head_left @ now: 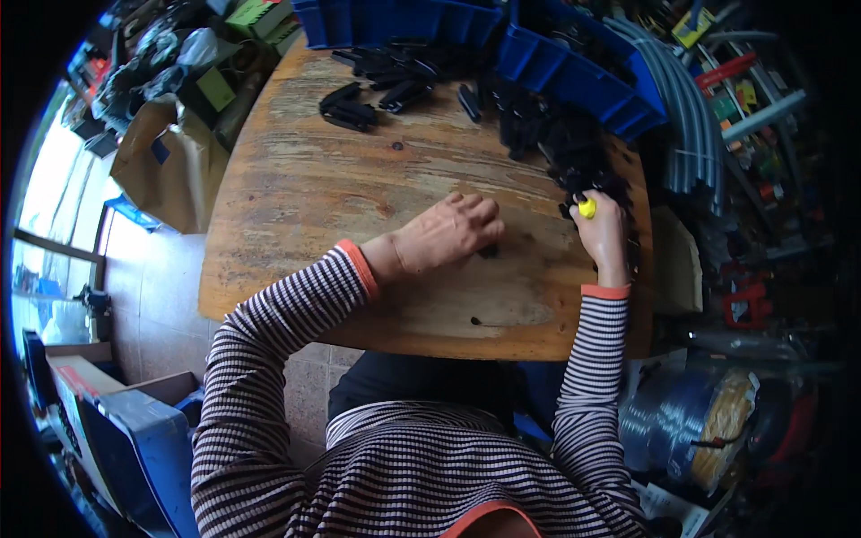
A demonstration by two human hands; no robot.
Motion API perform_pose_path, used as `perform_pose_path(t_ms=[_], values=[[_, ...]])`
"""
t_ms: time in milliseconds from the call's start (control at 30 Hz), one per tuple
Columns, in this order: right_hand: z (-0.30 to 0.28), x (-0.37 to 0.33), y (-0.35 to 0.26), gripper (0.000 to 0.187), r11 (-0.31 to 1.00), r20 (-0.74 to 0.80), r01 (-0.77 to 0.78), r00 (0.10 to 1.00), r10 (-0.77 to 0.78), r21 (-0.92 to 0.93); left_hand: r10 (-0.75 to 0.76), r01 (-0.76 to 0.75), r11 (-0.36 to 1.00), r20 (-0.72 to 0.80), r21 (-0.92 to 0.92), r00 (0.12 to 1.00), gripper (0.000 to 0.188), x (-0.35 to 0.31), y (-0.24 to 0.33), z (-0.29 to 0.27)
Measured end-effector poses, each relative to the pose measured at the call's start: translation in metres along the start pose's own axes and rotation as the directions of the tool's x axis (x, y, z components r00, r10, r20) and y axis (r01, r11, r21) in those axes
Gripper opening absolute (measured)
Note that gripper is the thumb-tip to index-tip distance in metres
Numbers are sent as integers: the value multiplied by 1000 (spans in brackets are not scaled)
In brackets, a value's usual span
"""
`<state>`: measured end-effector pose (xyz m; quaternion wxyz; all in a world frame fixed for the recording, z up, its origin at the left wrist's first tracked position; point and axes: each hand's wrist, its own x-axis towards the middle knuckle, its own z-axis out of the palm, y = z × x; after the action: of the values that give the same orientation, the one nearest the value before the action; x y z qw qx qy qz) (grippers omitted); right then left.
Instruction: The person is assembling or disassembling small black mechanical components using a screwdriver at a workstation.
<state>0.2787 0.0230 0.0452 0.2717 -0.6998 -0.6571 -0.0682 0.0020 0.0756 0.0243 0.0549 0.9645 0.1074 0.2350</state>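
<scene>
My left hand [448, 231] is over the middle of the wooden table [350, 197], its fingers curled. A small dark piece [489, 252] peeks out below its fingertips; its kind is mostly hidden. At the right side of the table my right hand [604, 235] is closed around a yellow-ended object [587, 209], of which only the end shows. That hand is at the near end of a heap of black parts [569, 139], touching or just above them. More black elongated pieces [348, 114] lie apart toward the far left of the table.
Two blue plastic bins [574, 72] [395, 22] border the table's far side. Grey tubing [686, 117] hangs in a bundle at the right. A brown paper bag [170, 166] stands left of the table, and wire spools [691, 421] sit at lower right.
</scene>
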Motion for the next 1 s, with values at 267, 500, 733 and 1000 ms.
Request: perform_pose_path(t_ms=[267, 500, 733, 1000], values=[[-17, -2, -35, 21, 997, 276, -37, 959, 57, -74, -470, 548, 821, -356, 159, 808, 32, -80, -112, -75], [-26, -2, -29, 20, 987, 397, -44, 912, 104, -156, -555, 588, 757, -195, 285, 809, 39, -68, -84, -61], [6, 4, -33, 16, 996, 169, -10, 985, 25, -91, -328, 328, 945, -23, -7, 944, 29, -9, 12, -12], [7, -4, -72, 7, 865, 0, 41, 999, -47, 500, -666, 692, 720, 224, -51, 711, 37, 9, 16, -18]])
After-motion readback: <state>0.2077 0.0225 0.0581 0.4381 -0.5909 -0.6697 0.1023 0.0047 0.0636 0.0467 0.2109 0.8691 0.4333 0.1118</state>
